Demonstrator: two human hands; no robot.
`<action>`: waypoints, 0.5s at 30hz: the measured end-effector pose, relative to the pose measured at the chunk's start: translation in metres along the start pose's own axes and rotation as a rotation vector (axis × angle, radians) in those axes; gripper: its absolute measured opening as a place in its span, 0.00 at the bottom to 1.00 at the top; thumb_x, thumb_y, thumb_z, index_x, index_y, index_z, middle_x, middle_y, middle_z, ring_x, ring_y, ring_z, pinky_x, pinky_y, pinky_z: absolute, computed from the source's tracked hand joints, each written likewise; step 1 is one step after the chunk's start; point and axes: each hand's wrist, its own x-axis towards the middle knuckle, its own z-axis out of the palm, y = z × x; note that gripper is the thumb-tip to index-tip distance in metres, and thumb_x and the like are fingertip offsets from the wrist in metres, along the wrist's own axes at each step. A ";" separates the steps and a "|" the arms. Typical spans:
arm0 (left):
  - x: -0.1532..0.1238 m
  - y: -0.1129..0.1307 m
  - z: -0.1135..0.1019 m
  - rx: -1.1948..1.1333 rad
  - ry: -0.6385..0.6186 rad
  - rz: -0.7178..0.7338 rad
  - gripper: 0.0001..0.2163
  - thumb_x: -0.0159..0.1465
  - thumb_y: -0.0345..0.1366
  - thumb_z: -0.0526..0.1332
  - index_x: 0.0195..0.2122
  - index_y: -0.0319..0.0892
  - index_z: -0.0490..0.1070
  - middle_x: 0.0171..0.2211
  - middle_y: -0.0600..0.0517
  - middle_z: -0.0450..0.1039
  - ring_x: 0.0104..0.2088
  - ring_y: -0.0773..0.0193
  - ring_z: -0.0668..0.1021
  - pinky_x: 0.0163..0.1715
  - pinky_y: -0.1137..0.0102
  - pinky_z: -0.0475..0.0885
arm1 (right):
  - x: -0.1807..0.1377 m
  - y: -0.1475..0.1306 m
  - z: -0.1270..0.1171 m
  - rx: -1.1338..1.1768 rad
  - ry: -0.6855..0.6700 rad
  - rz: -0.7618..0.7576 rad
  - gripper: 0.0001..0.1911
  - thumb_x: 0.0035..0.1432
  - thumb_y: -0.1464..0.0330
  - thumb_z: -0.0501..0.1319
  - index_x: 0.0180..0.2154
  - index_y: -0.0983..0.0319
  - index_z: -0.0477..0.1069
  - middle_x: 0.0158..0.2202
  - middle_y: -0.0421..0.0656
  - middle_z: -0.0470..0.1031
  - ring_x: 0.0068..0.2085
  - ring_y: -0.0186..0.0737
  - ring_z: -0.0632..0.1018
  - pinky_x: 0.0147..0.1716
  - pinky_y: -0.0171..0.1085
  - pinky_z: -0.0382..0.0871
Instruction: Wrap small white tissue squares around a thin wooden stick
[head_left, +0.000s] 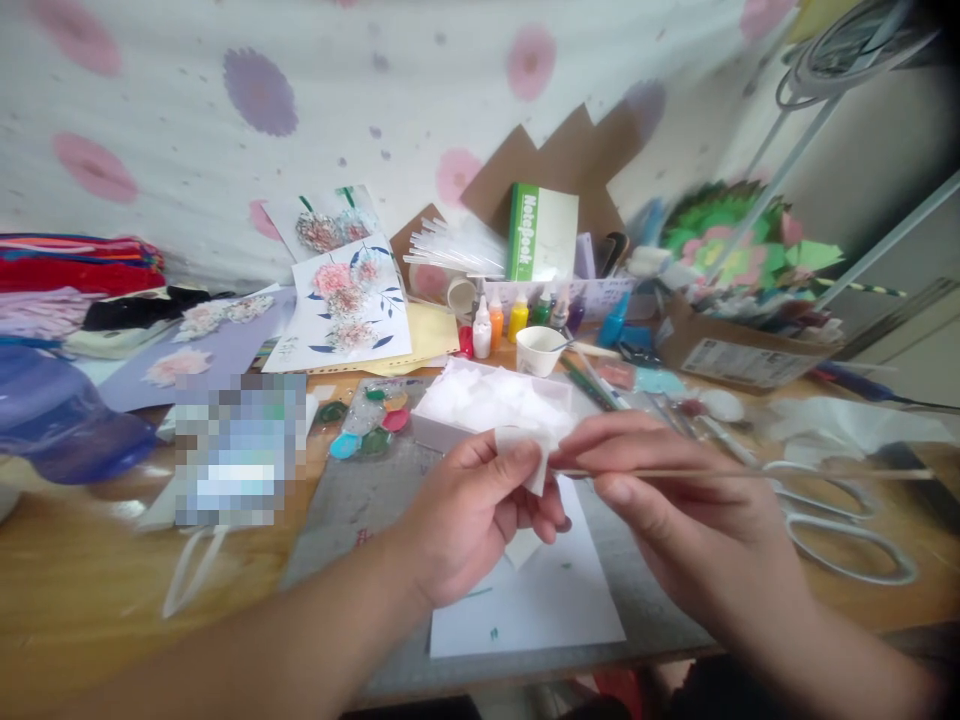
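Observation:
My left hand [480, 510] pinches a small piece of white tissue [517, 445] between thumb and fingers, above the table. In my right hand [697, 520], closed in a pen-like grip, lies a thin paintbrush [847, 474], its handle pointing right. The brush's tip is at the tissue, partly hidden by the fingers. Below my hands a sheet of white paper [525, 610] with a few green marks rests on a grey cutting mat [337, 535]. Just behind them stands a shallow box [442, 432] of white tissue pieces [495, 395].
Left of the box is a palette [375, 445] with coloured paints. Several paint bottles [517, 318] and a paper cup [537, 352] stand behind. Scissors [847, 530] lie right; a blurred-out phone-like object [240, 450] stands left. Flower pictures [349, 310] and a notebook [551, 235] lean at the back.

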 end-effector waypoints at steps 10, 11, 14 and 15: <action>0.000 -0.001 0.001 -0.064 0.045 -0.008 0.12 0.60 0.40 0.69 0.27 0.36 0.75 0.19 0.53 0.74 0.20 0.71 0.75 0.23 0.78 0.70 | 0.001 -0.007 -0.001 -0.046 -0.061 -0.059 0.08 0.58 0.75 0.67 0.39 0.58 0.80 0.37 0.39 0.82 0.45 0.33 0.80 0.46 0.28 0.75; 0.000 -0.001 0.002 -0.064 0.048 -0.011 0.12 0.59 0.40 0.69 0.26 0.36 0.75 0.19 0.53 0.74 0.20 0.71 0.75 0.23 0.78 0.70 | 0.001 -0.007 0.000 -0.051 -0.063 -0.062 0.08 0.58 0.75 0.67 0.39 0.58 0.80 0.37 0.39 0.82 0.45 0.33 0.80 0.46 0.28 0.75; 0.000 0.000 0.003 -0.057 0.053 -0.020 0.12 0.59 0.41 0.69 0.27 0.36 0.74 0.18 0.52 0.74 0.20 0.71 0.75 0.23 0.78 0.70 | 0.001 -0.007 0.000 -0.065 -0.058 -0.053 0.07 0.58 0.74 0.67 0.38 0.58 0.80 0.36 0.40 0.82 0.44 0.34 0.80 0.45 0.28 0.75; 0.000 0.000 0.003 -0.057 0.052 -0.020 0.12 0.59 0.41 0.69 0.27 0.36 0.74 0.18 0.52 0.74 0.20 0.70 0.75 0.23 0.78 0.70 | 0.002 -0.008 0.000 -0.069 -0.053 -0.047 0.06 0.58 0.73 0.67 0.38 0.57 0.80 0.36 0.40 0.82 0.44 0.34 0.80 0.45 0.29 0.76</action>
